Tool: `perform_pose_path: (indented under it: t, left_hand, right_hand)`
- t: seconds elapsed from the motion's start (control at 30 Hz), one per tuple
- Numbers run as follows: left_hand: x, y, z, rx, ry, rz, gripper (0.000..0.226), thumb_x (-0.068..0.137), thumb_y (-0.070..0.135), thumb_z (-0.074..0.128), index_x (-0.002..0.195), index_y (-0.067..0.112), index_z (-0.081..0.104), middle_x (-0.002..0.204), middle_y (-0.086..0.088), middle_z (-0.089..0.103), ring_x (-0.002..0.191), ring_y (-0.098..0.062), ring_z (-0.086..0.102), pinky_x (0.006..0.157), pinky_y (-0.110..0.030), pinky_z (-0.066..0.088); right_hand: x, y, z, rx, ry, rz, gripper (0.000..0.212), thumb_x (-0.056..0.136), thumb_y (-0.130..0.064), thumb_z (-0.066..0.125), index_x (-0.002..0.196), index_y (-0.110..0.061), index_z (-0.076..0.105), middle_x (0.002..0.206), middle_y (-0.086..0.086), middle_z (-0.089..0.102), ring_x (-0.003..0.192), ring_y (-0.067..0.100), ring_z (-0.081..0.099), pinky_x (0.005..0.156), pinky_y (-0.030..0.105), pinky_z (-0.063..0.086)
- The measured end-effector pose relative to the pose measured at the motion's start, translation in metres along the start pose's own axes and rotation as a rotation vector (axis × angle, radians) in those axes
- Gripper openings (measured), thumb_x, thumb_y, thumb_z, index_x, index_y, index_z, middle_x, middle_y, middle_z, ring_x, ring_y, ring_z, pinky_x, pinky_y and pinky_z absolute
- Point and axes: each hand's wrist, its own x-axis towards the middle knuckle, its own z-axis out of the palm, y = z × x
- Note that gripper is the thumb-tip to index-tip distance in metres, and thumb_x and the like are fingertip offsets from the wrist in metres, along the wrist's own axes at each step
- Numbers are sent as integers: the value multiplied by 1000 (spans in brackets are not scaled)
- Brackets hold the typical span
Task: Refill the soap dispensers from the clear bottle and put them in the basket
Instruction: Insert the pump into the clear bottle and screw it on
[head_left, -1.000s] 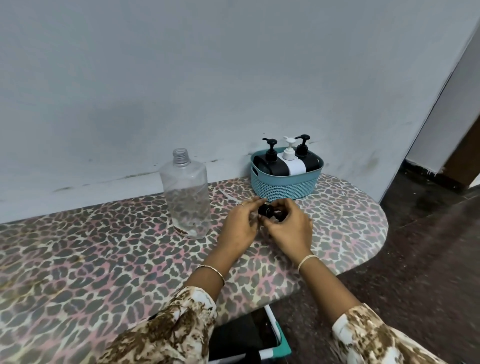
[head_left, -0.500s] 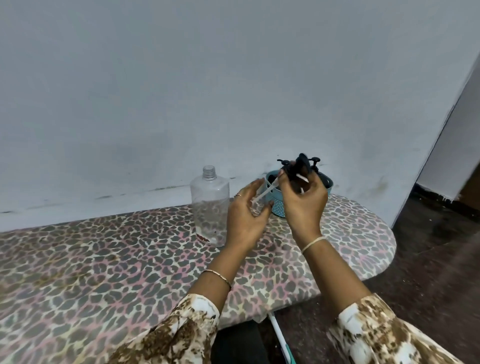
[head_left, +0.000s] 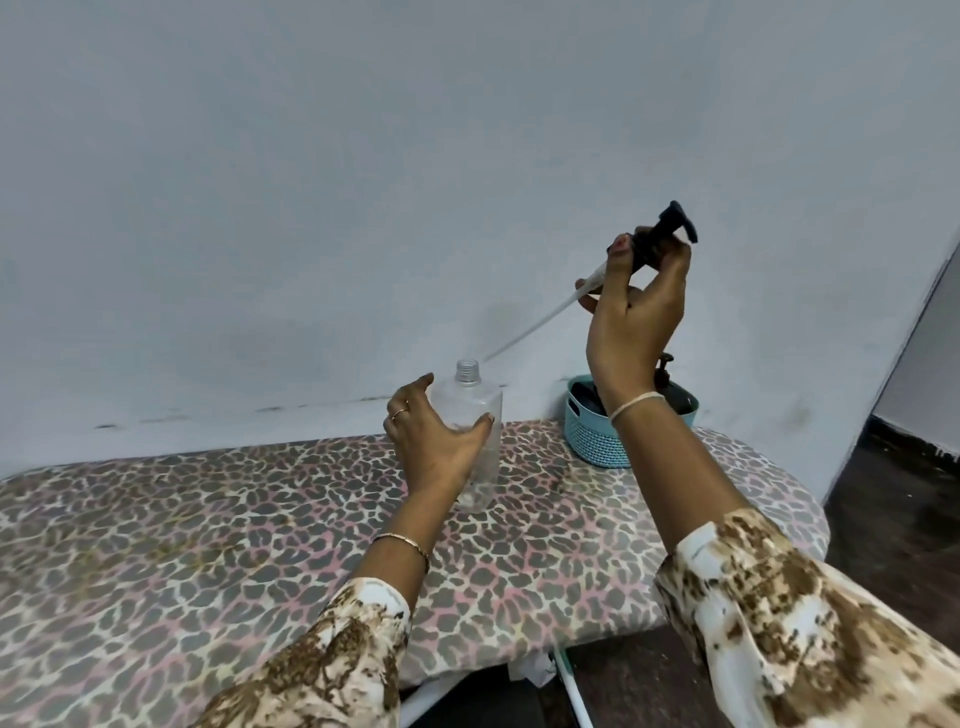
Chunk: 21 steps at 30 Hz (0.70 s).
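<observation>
**Pump raised in right hand, left hand at the clear bottle**

Right hand (head_left: 636, 317), upper right of centre in the frame, is lifted well above the table and closed around a black pump head (head_left: 662, 236). The pump's thin white tube (head_left: 540, 319) slants down and to the left; its tip ends just beside the open neck of the clear bottle (head_left: 475, 436), not inside it.

Left hand (head_left: 431, 441), centre of frame, is curved half open against the bottle's left side, thumb across the front wall, fingers (head_left: 410, 397) behind. Whether it grips firmly or only steadies the bottle, cannot tell. The bottle stands upright, uncapped, on the leopard-print table (head_left: 208, 525); liquid level not readable.

Teal basket (head_left: 592, 436) sits right of the bottle near the wall, partly hidden by the right forearm. Dark dispensers (head_left: 675, 397) stand in it; count not readable.
</observation>
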Motion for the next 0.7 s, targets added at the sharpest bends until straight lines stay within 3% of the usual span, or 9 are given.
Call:
perform_pose_path:
  t: [0.3,0.43,0.7]
  left_hand:
    - [23,-3,-1,113,-200,-14,105,62,55,80,145,20,27,151,-6,30,139,-28,26,112,-45,28]
    - [27,-3,3,121,-229,-10,110,59,59,80,147,20,25,151,-6,34,138,-28,30,110,-48,33]
    - [25,-7,10,50,-234,21,97,60,53,82,140,23,37,139,-3,49,124,-24,49,98,-41,44]
  right_hand:
    - [7,13,34,-117,-110,-57,40,96,-36,52,124,-7,49,112,5,57,58,6,63,66,45,58]
    - [2,23,44,-132,-179,-70,32,97,-35,52,119,-12,50,110,4,57,56,7,64,67,46,57]
    - [9,27,56,-162,-282,-86,18,97,-34,52,110,-22,51,103,-2,57,55,13,64,68,45,57]
